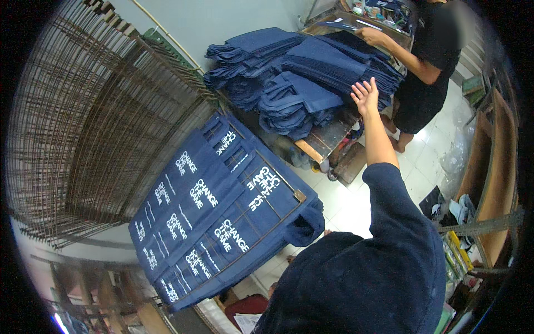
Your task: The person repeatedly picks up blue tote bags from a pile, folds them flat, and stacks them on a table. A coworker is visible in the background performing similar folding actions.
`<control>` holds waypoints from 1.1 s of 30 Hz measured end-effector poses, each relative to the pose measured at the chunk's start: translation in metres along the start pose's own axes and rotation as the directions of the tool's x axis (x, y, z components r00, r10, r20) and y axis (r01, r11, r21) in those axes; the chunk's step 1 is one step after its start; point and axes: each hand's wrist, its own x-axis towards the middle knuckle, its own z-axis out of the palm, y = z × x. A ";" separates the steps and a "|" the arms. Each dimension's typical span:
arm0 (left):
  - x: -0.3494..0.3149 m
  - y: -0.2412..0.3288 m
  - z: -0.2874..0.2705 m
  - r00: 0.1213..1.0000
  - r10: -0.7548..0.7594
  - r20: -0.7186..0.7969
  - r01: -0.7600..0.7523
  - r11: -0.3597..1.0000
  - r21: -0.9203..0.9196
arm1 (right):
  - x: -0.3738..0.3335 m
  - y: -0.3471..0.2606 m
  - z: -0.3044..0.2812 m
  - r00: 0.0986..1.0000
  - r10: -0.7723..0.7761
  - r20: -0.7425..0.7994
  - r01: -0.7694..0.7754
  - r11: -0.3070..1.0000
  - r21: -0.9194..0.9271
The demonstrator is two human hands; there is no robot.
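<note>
My right hand (365, 98) reaches forward with its palm up and fingers spread, holding nothing. It is over or beside the right end of a large pile of navy fabric bags (311, 61); I cannot tell whether it touches them. Nearer, at the left, navy bags printed in white (189, 195) lie across a wire-mesh rack frame (272, 220). A loop of navy cloth (305, 225) hangs at the frame's right corner. My left hand does not show; my navy sleeve and shirt (361, 278) fill the lower middle.
Many wire drying racks (83, 117) stand raised at the left. A co-worker in black (428, 72) stands at the far right, a hand (372, 37) over a wooden work surface (328, 25). Curved brown boards (498, 172) lean at the right, beside white floor tiles (414, 178).
</note>
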 end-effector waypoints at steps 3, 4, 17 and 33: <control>0.004 0.006 0.005 1.000 0.009 -0.021 -0.009 1.000 -0.006 | 0.009 -0.010 0.008 0.998 -0.018 0.054 0.012 0.995 0.103; 0.003 0.007 0.005 0.999 0.010 -0.031 -0.011 1.000 -0.011 | 0.013 -0.012 0.011 0.998 -0.004 0.062 -0.005 0.989 0.149; -0.078 0.086 -0.034 0.926 0.098 -0.365 -0.116 0.993 -0.027 | 0.046 -0.013 0.067 0.996 -0.070 0.053 0.084 0.930 -0.359; -0.084 0.422 -0.290 0.424 0.490 -0.762 -0.833 0.541 -0.116 | -0.252 -0.099 0.315 -0.028 0.636 0.772 0.900 0.352 -0.257</control>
